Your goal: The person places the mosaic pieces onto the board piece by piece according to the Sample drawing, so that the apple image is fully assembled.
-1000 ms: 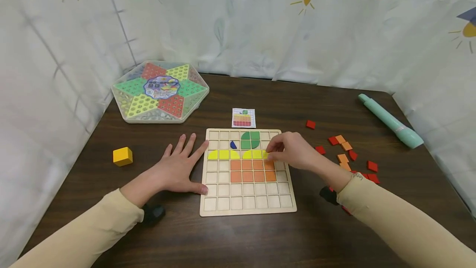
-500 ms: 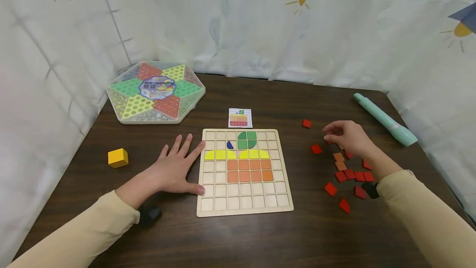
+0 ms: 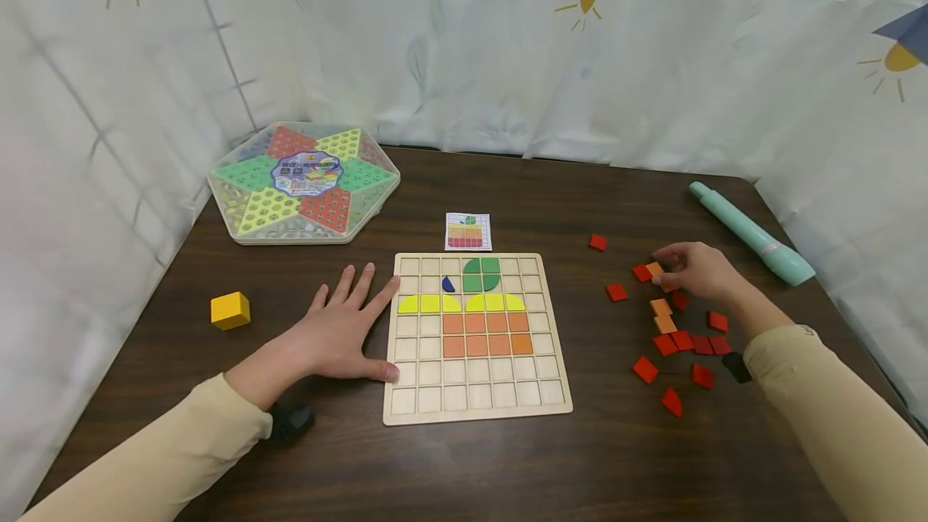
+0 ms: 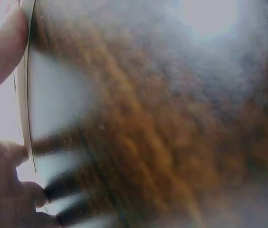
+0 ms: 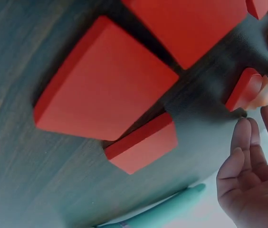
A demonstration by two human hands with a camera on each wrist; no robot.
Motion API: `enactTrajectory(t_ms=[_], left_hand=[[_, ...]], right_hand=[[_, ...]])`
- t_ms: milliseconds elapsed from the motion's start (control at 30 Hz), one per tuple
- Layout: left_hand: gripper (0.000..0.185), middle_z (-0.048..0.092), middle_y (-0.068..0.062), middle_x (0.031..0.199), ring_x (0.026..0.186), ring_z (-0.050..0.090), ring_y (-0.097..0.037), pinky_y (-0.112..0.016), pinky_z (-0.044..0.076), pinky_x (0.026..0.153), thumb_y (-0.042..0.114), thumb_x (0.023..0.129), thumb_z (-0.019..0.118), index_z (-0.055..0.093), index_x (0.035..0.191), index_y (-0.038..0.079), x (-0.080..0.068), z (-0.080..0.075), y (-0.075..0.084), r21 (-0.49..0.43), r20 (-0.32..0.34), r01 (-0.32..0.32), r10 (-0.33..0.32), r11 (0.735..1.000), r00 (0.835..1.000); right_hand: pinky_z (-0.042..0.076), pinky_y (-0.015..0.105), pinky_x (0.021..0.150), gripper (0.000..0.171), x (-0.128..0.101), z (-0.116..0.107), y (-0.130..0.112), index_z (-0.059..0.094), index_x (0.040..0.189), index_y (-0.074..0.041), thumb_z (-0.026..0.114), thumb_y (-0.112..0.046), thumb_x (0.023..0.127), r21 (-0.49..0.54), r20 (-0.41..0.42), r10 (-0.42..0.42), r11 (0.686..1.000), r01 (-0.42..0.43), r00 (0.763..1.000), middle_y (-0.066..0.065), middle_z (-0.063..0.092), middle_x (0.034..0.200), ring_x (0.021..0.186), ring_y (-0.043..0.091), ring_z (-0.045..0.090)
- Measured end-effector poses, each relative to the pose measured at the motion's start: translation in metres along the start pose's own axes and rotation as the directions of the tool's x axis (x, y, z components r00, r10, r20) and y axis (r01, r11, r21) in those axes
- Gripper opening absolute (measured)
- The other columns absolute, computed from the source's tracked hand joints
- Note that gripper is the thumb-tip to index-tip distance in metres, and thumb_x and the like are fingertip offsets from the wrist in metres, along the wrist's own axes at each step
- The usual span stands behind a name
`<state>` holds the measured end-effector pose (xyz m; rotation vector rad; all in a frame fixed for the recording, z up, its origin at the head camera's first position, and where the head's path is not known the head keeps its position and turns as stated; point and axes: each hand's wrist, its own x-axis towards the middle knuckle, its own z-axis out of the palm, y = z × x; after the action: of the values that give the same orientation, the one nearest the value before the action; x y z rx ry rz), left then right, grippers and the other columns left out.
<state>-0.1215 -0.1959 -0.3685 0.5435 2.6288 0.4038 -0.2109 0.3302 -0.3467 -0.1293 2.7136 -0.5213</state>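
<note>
A wooden grid board [image 3: 471,395] lies in the middle of the dark table, carrying green pieces [image 3: 482,274], a blue piece [image 3: 448,284], a yellow row [image 3: 464,302] and an orange block [image 3: 487,333]. My left hand [image 3: 341,330] lies flat beside the board, fingers and thumb against its left edge [image 4: 25,95]. My right hand [image 3: 698,272] hovers over the loose tiles at the right, fingertips touching an orange tile [image 3: 655,269] beside a red one [image 3: 641,273]. In the right wrist view its fingers [image 5: 243,137] are relaxed near large red tiles [image 5: 110,90].
Loose red tiles [image 3: 689,342] and orange tiles [image 3: 661,314] are scattered right of the board. A pattern card [image 3: 467,230] lies behind it. A teal pen-shaped tool [image 3: 750,234] is far right, a yellow cube [image 3: 230,310] at left, a hexagonal game box [image 3: 303,182] back left. Curtains enclose the table.
My right hand left the board's yellow row and moved right to the loose tiles, then settled onto the orange tile. The left hand stayed put.
</note>
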Motion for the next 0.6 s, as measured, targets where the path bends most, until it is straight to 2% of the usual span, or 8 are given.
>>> enactTrajectory(t_ms=[133, 333, 433, 600], left_hand=[[0.127, 0.001, -0.03, 0.169, 0.154, 0.0, -0.058, -0.08, 0.01, 0.114, 0.073, 0.074, 0.076, 0.014, 0.166, 0.011, 0.0, 0.0, 0.0003, 0.002, -0.002, 0.0, 0.0, 1.0, 1.0], [0.127, 0.002, -0.031, 0.169, 0.154, 0.001, -0.058, -0.08, 0.011, 0.114, 0.073, 0.074, 0.077, 0.014, 0.165, 0.011, -0.0008, -0.0003, 0.0007, 0.002, -0.004, 0.001, -0.001, 1.0, 1.0], [0.127, 0.002, -0.031, 0.169, 0.154, 0.001, -0.058, -0.08, 0.011, 0.114, 0.073, 0.074, 0.077, 0.014, 0.165, 0.011, -0.001, -0.0005, 0.0011, 0.001, -0.002, 0.002, -0.002, 1.0, 1.0], [0.127, 0.002, -0.03, 0.169, 0.154, 0.001, -0.057, -0.08, 0.011, 0.114, 0.073, 0.073, 0.077, 0.014, 0.166, 0.012, 0.0004, 0.0005, -0.0004, 0.005, 0.001, 0.005, -0.005, 1.0, 1.0]], right_hand=[[0.056, 0.047, 0.081, 0.049, 0.0002, 0.0002, -0.0016, 0.058, 0.132, 0.008, 0.072, -0.022, 0.096, 0.0, -0.005, 0.011, 1.0, -0.011, 1.0, 0.032, 0.065, 0.122, 0.086, 0.023, 0.073], [0.049, 0.033, 0.066, 0.03, 0.0004, 0.0008, -0.0026, 0.064, 0.106, 0.003, 0.076, -0.022, 0.093, -0.036, -0.046, 0.01, 0.999, -0.011, 0.999, 0.015, 0.071, 0.091, 0.076, 0.019, 0.063], [0.051, 0.035, 0.068, 0.029, -0.0008, 0.0021, -0.0023, 0.064, 0.1, 0.001, 0.079, -0.022, 0.091, -0.044, -0.078, 0.014, 0.999, -0.017, 0.997, 0.014, 0.071, 0.093, 0.079, 0.023, 0.062], [0.056, 0.044, 0.076, 0.042, -0.0024, 0.0036, 0.0003, 0.066, 0.11, 0.007, 0.081, -0.025, 0.089, -0.038, -0.1, 0.026, 0.999, -0.03, 0.995, 0.02, 0.072, 0.1, 0.086, 0.028, 0.067]])
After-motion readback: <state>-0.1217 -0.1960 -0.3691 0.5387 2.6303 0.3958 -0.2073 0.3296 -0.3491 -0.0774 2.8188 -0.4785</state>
